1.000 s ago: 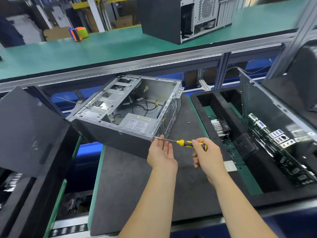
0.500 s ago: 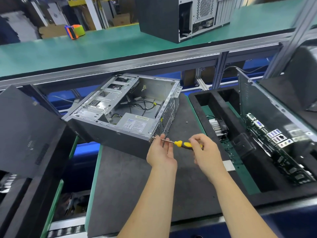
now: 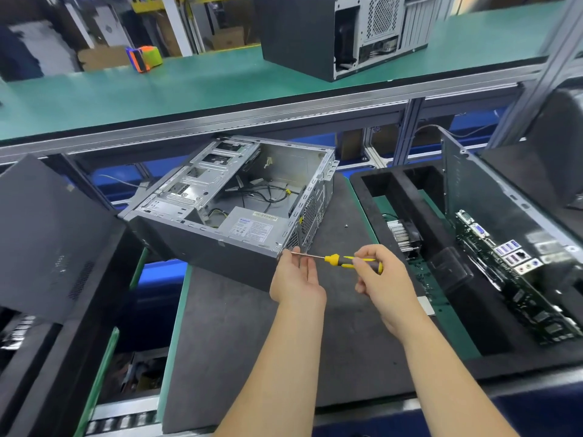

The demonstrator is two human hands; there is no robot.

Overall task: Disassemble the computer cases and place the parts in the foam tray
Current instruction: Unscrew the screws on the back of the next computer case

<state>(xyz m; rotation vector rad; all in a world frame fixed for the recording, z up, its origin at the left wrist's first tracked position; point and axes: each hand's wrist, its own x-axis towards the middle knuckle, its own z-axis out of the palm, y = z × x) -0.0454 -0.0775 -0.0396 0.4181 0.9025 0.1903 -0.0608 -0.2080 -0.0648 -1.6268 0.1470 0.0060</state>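
Little has shifted: right hand [image 3: 383,279] fingers still pinch the screwdriver [image 3: 342,260]; left hand [image 3: 296,279] fingers lie relaxed under its shaft.

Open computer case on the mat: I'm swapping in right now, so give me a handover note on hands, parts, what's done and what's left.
Right hand grips the yellow screwdriver, tip at the near rear corner of the open case.
Left hand is open, fingers cupped under the tip at that corner.
The case lies tilted on the grey mat, side panel off. The power supply and cables are still inside.
Done: motherboard and heatsink sit in the foam tray on the right.
Left: finish this screw, pull the power supply and cables, tray them. Another case waits on the upper shelf.
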